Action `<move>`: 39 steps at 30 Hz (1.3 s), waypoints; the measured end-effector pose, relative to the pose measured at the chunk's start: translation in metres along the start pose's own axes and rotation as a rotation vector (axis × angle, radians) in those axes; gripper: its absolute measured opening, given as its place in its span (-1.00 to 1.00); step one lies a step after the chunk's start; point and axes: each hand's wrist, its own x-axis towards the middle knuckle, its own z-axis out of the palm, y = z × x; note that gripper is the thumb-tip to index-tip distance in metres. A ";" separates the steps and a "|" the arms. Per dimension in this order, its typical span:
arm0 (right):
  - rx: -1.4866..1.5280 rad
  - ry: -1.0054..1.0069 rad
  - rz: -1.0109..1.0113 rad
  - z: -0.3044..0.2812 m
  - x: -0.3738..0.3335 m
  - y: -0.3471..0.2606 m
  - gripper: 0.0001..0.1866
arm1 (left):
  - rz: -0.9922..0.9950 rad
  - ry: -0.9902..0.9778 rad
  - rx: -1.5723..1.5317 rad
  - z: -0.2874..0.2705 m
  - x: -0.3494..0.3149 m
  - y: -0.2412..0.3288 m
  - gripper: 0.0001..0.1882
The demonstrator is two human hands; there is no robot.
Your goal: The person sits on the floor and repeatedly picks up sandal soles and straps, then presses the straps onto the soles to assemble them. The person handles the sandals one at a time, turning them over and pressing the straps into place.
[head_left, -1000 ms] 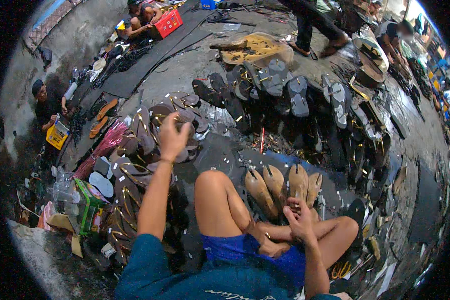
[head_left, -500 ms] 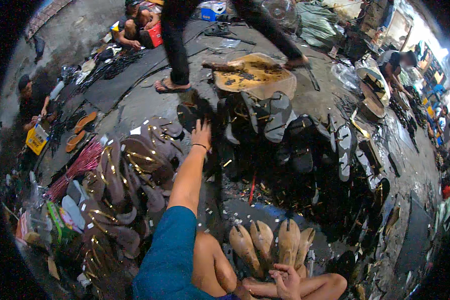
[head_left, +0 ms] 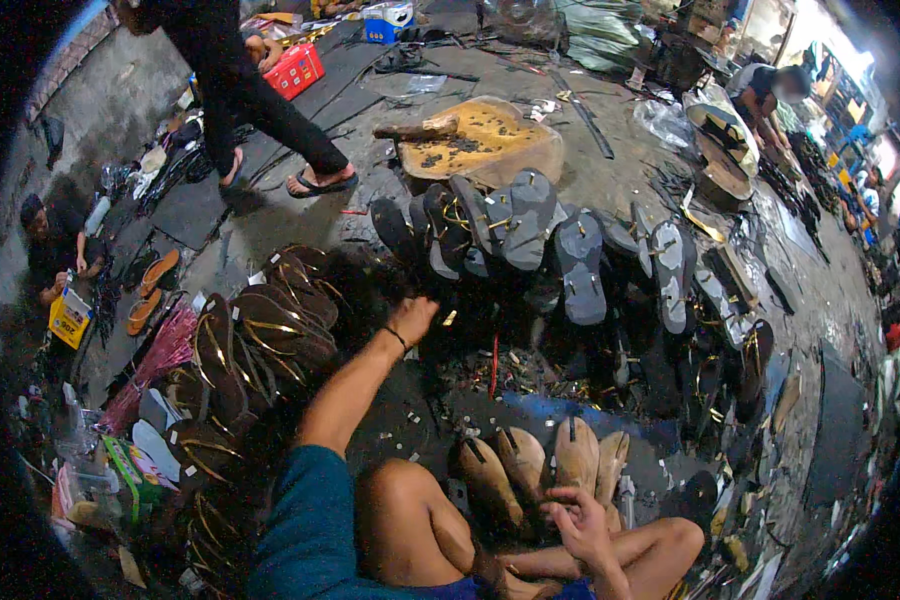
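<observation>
Here the left hand is extended forward at full arm's reach, the forearm rising from the teal sleeve toward the picture's centre. A dark band circles the wrist. The fingers curl downward over the dark floor in front of the grey-soled sandals; whether they close on anything cannot be told, since the fingertips are lost in shadow.

The right hand sits low, just above the person's crossed legs. Its fingers are loosely bent, and it lies at the near end of the four tan shoe lasts, which stand side by side on the floor with their toes pointing away. Whether it grips anything cannot be told.

To the left of the reaching arm, a fan of brown sandals with gold straps overlaps closely, leaving little free floor on that side. Between the left hand and the lasts lies an open dark strip strewn with small scraps. A red stick lies just right of the hand.

Farther off, a wooden cutting block stands behind the grey sandals. Another person's legs cross the upper left, in flip-flops.
</observation>
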 end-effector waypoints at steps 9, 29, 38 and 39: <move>0.206 0.332 -0.230 -0.032 0.043 0.026 -0.58 | 0.575 -0.299 -1.118 -0.118 -0.144 0.229 -0.69; -0.288 -0.365 -0.909 -0.015 -0.208 -0.013 -0.68 | 0.374 -0.229 -1.044 -0.248 -0.446 0.328 -0.47; -0.520 -0.424 -0.890 -0.012 -0.231 -0.026 -0.46 | 0.291 -0.223 -0.953 -0.243 -0.468 0.333 -0.45; -0.546 -0.399 -0.906 -0.012 -0.230 -0.028 -0.46 | 0.289 -0.203 -0.973 -0.244 -0.467 0.334 -0.46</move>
